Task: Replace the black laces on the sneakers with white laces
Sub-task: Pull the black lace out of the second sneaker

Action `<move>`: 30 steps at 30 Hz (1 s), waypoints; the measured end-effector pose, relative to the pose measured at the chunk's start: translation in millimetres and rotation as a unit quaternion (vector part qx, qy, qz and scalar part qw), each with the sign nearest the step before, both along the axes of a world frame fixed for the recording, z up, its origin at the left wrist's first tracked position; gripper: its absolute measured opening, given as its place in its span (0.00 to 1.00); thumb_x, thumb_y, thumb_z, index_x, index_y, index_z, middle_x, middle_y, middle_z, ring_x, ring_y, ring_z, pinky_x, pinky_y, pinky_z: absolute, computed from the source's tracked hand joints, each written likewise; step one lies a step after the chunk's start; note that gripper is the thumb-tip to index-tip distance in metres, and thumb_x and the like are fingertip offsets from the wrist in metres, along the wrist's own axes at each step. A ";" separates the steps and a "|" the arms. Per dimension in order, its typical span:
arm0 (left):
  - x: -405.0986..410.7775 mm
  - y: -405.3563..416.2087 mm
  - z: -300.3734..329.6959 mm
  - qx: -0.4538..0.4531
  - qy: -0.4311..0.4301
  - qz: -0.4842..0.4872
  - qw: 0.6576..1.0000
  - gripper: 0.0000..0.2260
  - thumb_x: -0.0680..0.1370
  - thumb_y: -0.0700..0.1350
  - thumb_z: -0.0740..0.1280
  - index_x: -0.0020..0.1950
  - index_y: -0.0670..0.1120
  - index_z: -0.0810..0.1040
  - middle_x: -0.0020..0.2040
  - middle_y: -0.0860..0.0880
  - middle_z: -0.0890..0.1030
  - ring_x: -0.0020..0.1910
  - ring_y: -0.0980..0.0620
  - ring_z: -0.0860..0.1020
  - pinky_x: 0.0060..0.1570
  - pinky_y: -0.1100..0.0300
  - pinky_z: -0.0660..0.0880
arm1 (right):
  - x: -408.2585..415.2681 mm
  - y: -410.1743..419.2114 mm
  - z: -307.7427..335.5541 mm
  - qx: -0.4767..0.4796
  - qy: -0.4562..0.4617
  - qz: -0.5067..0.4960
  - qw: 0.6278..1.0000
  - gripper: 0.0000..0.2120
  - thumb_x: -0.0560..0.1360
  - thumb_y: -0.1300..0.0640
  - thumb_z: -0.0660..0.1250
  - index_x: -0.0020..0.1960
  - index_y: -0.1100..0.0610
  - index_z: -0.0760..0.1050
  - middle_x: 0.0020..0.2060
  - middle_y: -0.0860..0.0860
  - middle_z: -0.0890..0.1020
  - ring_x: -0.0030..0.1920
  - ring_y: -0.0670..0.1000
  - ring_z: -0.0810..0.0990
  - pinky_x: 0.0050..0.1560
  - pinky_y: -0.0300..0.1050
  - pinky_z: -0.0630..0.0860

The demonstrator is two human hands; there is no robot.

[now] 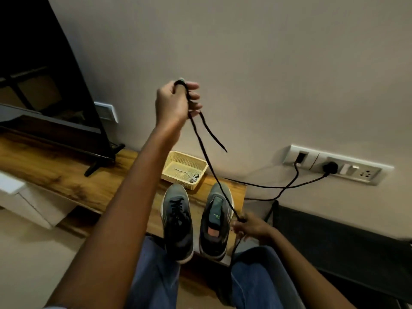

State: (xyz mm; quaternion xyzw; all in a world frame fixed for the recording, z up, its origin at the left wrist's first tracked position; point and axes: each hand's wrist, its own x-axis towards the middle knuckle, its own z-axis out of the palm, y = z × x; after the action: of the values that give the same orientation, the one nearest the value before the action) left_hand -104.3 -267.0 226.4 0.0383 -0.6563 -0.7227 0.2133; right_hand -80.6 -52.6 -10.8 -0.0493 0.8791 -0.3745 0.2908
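Two grey sneakers stand side by side on the wooden table (pixel 66 175). The left sneaker (pixel 177 221) still carries black laces. No lace shows on the right sneaker (pixel 216 221). My left hand (pixel 176 101) is raised high before the wall and grips a loose black lace (pixel 207 157) wound around its fingers. The lace runs down to my right hand (pixel 249 228), which pinches it beside the right sneaker. A short end of the lace dangles under my left hand. White laces (pixel 191 176) lie in a yellow basket (pixel 176 157) behind the sneakers.
A flat TV (pixel 44 85) stands on the left of the table. A wall socket strip (pixel 334 167) with a black plug and cables is on the right. A dark object (pixel 334 237) sits low at the right. My knees in blue jeans are below.
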 end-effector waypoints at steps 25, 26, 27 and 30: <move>22.1 36.7 -3.5 -0.151 -0.061 -0.139 0.977 0.10 0.81 0.43 0.58 0.47 0.44 0.78 0.39 0.50 0.78 0.39 0.54 0.75 0.35 0.70 0.72 | -7.3 -42.1 251.8 -0.366 0.296 -0.083 0.878 0.06 0.78 0.64 0.65 0.54 0.62 0.73 0.41 0.59 0.83 0.37 0.55 0.85 0.40 0.44 0.81; 22.8 37.4 -9.5 -0.148 -0.074 -0.142 0.976 0.10 0.82 0.45 0.58 0.46 0.45 0.77 0.40 0.50 0.78 0.40 0.53 0.76 0.39 0.66 0.72 | -8.6 -42.8 247.6 -0.362 0.292 -0.084 0.881 0.06 0.78 0.64 0.65 0.54 0.62 0.73 0.41 0.59 0.83 0.37 0.55 0.84 0.40 0.44 0.81; 23.5 38.8 -15.6 -0.140 -0.088 -0.145 0.975 0.11 0.82 0.46 0.57 0.45 0.47 0.77 0.40 0.50 0.78 0.41 0.53 0.76 0.41 0.63 0.71 | -9.8 -43.1 242.9 -0.358 0.289 -0.085 0.884 0.06 0.77 0.64 0.65 0.54 0.62 0.73 0.40 0.58 0.82 0.36 0.54 0.84 0.39 0.44 0.81; 23.7 42.9 -38.4 -0.107 -0.129 -0.153 0.974 0.11 0.82 0.48 0.57 0.44 0.48 0.76 0.41 0.50 0.79 0.43 0.51 0.77 0.45 0.59 0.71 | -13.7 -43.5 225.8 -0.338 0.275 -0.087 0.896 0.06 0.78 0.64 0.65 0.54 0.62 0.73 0.40 0.58 0.82 0.36 0.54 0.84 0.41 0.46 0.82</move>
State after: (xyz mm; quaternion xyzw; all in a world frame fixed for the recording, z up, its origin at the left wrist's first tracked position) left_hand -80.6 -224.1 188.0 0.0078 -0.7498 -0.6615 0.0164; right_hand -94.3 -96.1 215.0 -0.1691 0.7453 -0.6442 -0.0307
